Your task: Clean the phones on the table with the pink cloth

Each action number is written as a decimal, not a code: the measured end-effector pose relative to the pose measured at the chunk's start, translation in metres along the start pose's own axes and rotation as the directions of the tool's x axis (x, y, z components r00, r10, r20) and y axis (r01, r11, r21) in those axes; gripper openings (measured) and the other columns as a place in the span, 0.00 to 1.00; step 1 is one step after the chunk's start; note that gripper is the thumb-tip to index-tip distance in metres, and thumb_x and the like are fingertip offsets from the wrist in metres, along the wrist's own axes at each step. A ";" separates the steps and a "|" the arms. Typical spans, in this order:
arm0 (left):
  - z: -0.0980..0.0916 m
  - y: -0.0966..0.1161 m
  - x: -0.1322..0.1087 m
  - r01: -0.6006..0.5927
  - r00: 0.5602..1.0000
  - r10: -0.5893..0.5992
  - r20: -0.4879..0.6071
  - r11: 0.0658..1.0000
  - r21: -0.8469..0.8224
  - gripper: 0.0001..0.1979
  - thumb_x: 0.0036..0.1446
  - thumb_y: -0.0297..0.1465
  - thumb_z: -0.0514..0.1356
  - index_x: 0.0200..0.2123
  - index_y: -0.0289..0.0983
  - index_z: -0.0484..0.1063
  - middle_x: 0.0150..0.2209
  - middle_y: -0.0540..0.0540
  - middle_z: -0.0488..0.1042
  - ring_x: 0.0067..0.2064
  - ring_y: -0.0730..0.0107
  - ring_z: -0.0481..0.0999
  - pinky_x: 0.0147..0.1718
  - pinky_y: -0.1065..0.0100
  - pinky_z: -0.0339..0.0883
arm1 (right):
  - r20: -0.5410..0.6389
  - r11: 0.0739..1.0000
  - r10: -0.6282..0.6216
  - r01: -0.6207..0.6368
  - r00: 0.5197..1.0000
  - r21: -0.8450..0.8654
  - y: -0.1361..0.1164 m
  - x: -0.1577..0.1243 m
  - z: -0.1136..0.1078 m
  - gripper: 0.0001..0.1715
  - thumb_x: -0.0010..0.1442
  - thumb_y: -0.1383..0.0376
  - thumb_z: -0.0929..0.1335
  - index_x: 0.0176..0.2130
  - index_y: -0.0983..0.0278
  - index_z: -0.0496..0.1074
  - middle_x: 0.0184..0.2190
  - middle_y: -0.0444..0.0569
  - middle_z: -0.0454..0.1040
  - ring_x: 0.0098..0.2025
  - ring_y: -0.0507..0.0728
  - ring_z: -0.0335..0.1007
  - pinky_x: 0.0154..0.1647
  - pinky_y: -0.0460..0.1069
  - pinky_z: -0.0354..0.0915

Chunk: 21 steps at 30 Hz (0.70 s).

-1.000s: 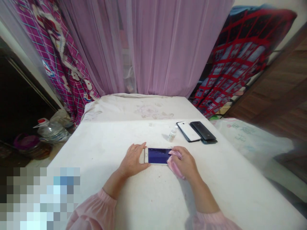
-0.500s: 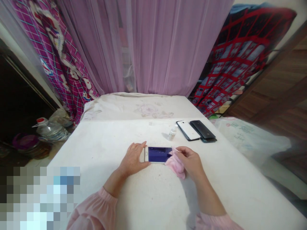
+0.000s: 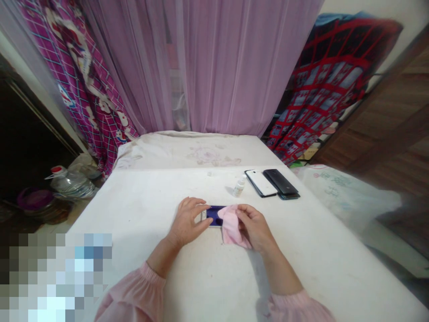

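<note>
A white smartphone [image 3: 213, 215] with a dark blue screen lies sideways on the white-covered table. My left hand [image 3: 189, 219] grips its left end, the thumb on the near edge and the index finger on the far edge. A pink cloth [image 3: 232, 227] hangs from my right hand [image 3: 255, 226], which pinches it between thumb and fingers. The cloth covers the right half of the phone, so that end is hidden. Just beyond the phone stands a small white bottle [image 3: 239, 187], upright.
At the back right lie a white phone [image 3: 261, 182] and a black phone [image 3: 280, 181], each on top of another dark one. A small clear piece [image 3: 209, 173] rests farther back. Purple curtains [image 3: 228, 67] hang behind the table; a water jug [image 3: 73, 181] stands left of it.
My right hand has moved left with the pink cloth, which now spreads over more of the screen. The left thumb and index finger have shifted inward along the phone.
</note>
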<state>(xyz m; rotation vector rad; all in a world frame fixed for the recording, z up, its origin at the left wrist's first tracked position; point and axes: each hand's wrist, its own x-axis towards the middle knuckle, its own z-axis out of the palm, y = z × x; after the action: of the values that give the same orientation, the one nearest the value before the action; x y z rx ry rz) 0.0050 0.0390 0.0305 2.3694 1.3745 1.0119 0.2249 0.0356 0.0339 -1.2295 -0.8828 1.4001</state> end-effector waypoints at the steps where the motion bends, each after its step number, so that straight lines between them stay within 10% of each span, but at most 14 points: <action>1: -0.001 0.006 0.002 -0.005 1.000 0.004 -0.028 0.999 -0.042 0.10 0.55 0.35 0.62 0.41 0.41 0.76 0.42 0.44 0.76 0.46 0.60 0.73 0.52 0.53 0.60 | 0.002 1.000 0.002 -0.002 1.000 0.012 -0.001 -0.002 0.004 0.25 0.38 0.52 0.77 0.32 0.64 0.72 0.22 0.40 0.71 0.19 0.47 0.61 0.19 0.43 0.60; 8: 0.010 0.030 0.006 0.267 0.964 -0.234 0.129 0.869 -0.418 0.09 0.53 0.35 0.64 0.36 0.39 0.75 0.34 0.48 0.75 0.35 0.69 0.72 0.35 0.68 0.65 | 0.092 1.000 -0.003 0.000 0.996 0.029 0.000 -0.011 0.018 0.25 0.40 0.51 0.77 0.32 0.64 0.73 0.21 0.40 0.71 0.18 0.47 0.63 0.19 0.42 0.60; 15: 0.010 0.032 0.007 0.394 0.909 -0.299 0.290 0.386 -0.834 0.21 0.52 0.49 0.62 0.31 0.37 0.67 0.26 0.53 0.69 0.28 0.74 0.67 0.29 0.72 0.62 | 0.056 0.997 -0.069 0.071 0.996 -0.030 -0.005 -0.010 0.016 0.30 0.40 0.48 0.77 0.38 0.63 0.77 0.33 0.49 0.78 0.30 0.54 0.71 0.32 0.48 0.67; 21: 0.001 0.031 0.010 0.412 0.896 -0.330 0.298 0.362 -0.836 0.22 0.50 0.51 0.63 0.32 0.38 0.65 0.26 0.54 0.68 0.28 0.75 0.65 0.31 0.72 0.59 | 0.258 0.994 -0.033 0.059 0.966 -0.094 -0.008 -0.014 0.019 0.29 0.43 0.48 0.76 0.39 0.65 0.77 0.26 0.46 0.75 0.28 0.53 0.68 0.31 0.48 0.63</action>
<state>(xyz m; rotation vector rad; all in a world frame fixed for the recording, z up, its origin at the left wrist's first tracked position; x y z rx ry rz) 0.0300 0.0309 0.0498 1.1935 0.8894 1.0868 0.2076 0.0254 0.0490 -1.1095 -1.1656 1.5143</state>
